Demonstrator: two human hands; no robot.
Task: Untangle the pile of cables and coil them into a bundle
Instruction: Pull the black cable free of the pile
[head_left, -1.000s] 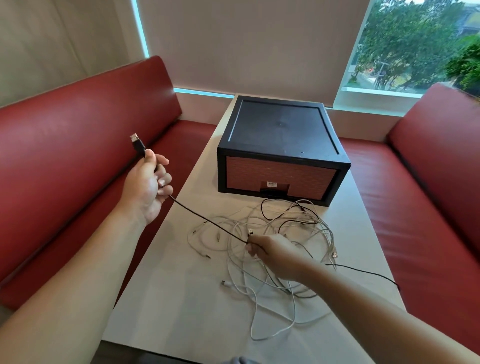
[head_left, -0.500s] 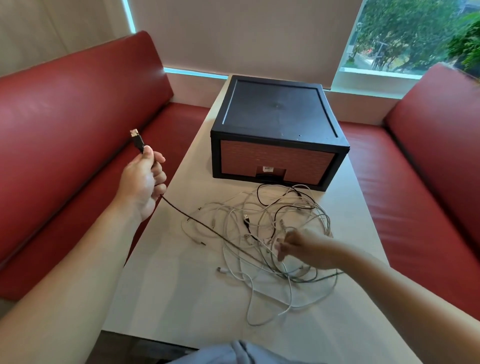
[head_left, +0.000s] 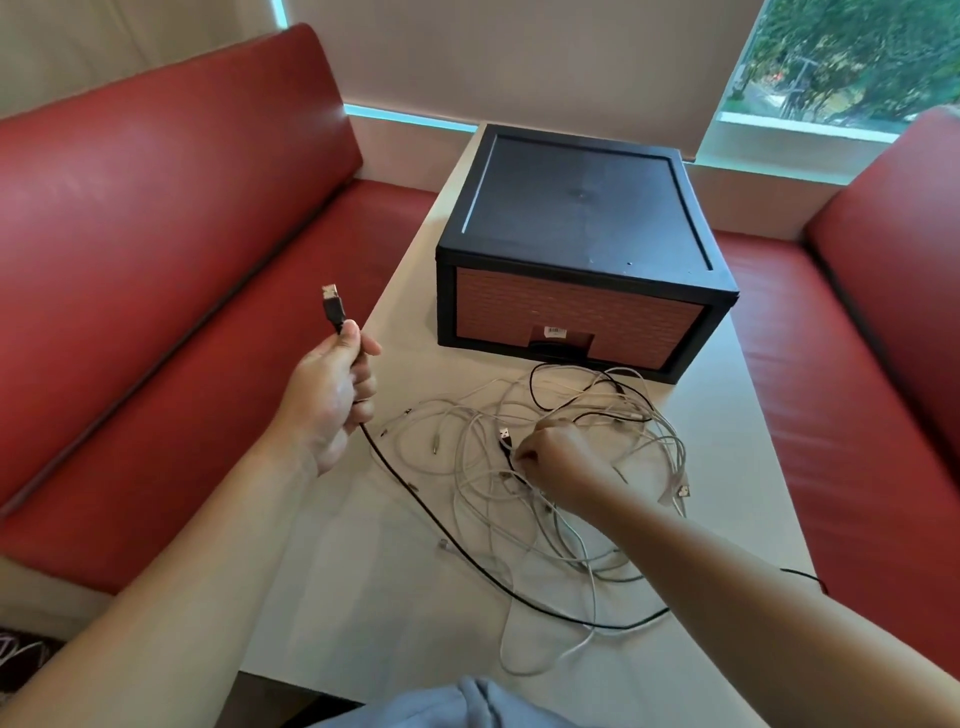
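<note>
A tangled pile of white and black cables lies on the white table in front of a box. My left hand is raised over the table's left edge and grips a black cable just below its USB plug, which sticks up above the fist. That cable runs down across the table and loops under the pile. My right hand is down in the middle of the pile, fingers curled, pinching another black cable near its plug.
A black box with a red patterned drawer front stands on the far half of the table. Red benches run along both sides. A window is at the far right. Grey cloth shows at the near edge.
My right hand let go of the black cable, drew back, then returned to the pile's middle and pinched a plug end. My left hand stayed raised with its cable.
</note>
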